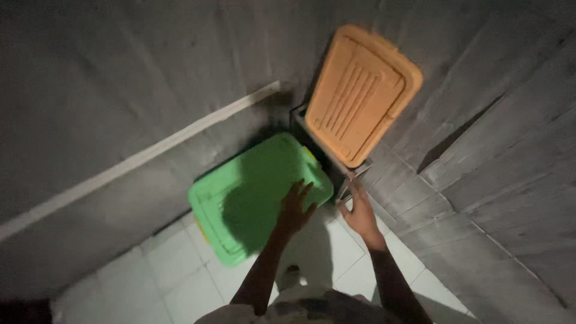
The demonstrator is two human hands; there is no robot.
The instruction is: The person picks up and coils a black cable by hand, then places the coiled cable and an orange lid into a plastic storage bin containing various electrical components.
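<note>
Dim corner, white tiled floor (pixel 174 270) w/ grey walls. Left hand (pixel 295 207) lay flat, fingers spread, on the near edge of the green bin lid (pixel 252 192), gripping nothing. Right hand (pixel 360 213) was open, fingers loose, holding nothing, just beside the metal frame (pixel 347 180) under the orange bin lid (pixel 360 93), which stood tilted up in the corner, right next to the green one.

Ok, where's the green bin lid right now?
In the head view, the green lid sits centre-left, in the corner beside the raised orange lid, with the left hand resting on its right edge.
</note>
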